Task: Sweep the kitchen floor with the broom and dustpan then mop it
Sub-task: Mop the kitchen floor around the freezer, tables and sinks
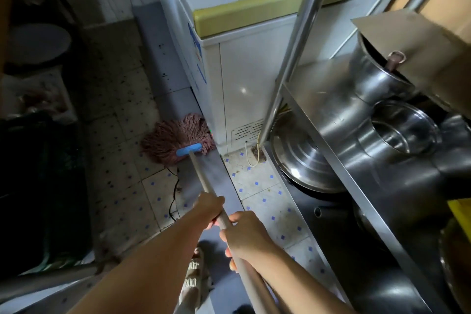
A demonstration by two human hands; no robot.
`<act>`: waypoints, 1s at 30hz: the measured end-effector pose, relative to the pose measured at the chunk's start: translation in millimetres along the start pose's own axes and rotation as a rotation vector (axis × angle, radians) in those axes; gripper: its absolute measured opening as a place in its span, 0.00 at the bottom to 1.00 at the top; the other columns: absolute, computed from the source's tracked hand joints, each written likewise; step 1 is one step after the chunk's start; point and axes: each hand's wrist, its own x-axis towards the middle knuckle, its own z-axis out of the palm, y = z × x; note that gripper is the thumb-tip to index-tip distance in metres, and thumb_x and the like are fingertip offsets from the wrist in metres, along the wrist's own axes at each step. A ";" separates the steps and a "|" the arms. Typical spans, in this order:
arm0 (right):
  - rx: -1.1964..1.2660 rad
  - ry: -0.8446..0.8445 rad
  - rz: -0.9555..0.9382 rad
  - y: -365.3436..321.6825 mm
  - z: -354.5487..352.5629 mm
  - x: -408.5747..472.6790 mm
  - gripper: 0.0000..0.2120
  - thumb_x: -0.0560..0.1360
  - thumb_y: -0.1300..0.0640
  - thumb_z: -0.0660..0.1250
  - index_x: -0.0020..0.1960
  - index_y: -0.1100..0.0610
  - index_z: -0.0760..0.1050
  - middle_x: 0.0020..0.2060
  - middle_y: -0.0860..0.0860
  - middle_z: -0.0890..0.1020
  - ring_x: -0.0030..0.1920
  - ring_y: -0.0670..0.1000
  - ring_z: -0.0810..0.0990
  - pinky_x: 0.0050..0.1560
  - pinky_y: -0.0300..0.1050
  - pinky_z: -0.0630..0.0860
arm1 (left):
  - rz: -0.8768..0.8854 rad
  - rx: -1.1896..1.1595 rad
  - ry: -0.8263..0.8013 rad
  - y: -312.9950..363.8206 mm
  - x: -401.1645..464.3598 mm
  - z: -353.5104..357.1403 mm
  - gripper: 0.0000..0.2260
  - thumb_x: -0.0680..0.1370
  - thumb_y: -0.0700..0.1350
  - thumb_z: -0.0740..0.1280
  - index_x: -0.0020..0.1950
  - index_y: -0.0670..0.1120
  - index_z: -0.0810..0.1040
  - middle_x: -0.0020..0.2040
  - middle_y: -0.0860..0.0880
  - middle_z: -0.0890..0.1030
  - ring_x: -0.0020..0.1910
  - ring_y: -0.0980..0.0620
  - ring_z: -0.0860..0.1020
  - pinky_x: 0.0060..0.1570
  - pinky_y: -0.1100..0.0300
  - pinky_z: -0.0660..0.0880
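Observation:
A pink string mop head (175, 139) with a blue clamp (188, 149) lies spread on the tiled floor (122, 166), pressed against the bottom corner of a white chest freezer (244, 76). Its pale handle (204, 181) runs back toward me. My left hand (209, 208) grips the handle higher up the shaft, and my right hand (246, 237) grips it just behind. No broom or dustpan shows.
A steel shelf rack (339, 160) with big metal pots (397, 130) and a lid (300, 160) lines the right. A black cable (174, 194) lies on the floor by the mop. Dark crates (38, 186) stand left. My sandalled foot (193, 278) is below.

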 end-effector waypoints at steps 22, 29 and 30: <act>-0.030 0.025 -0.170 -64.1 41.0 1.5 0.04 0.69 0.62 0.63 0.39 0.61 0.76 0.33 0.56 0.78 0.34 0.58 0.80 0.37 0.53 0.81 | 0.092 -0.065 0.015 12.4 10.6 -72.3 0.14 0.77 0.39 0.63 0.32 0.42 0.69 0.30 0.45 0.69 0.28 0.51 0.68 0.30 0.60 0.65; -0.025 0.011 -0.170 -141.4 60.7 50.9 0.09 0.74 0.58 0.64 0.35 0.56 0.75 0.31 0.54 0.78 0.33 0.54 0.79 0.35 0.48 0.80 | 0.097 -0.036 -0.005 59.9 71.4 -133.6 0.11 0.78 0.41 0.63 0.37 0.37 0.76 0.35 0.38 0.77 0.31 0.43 0.76 0.29 0.59 0.69; -0.013 0.003 -0.169 -152.1 64.0 59.7 0.11 0.73 0.58 0.63 0.33 0.55 0.73 0.29 0.54 0.76 0.31 0.54 0.77 0.33 0.48 0.78 | 0.104 -0.027 0.003 66.7 82.2 -141.7 0.11 0.78 0.41 0.63 0.45 0.34 0.78 0.43 0.35 0.80 0.40 0.41 0.80 0.36 0.56 0.73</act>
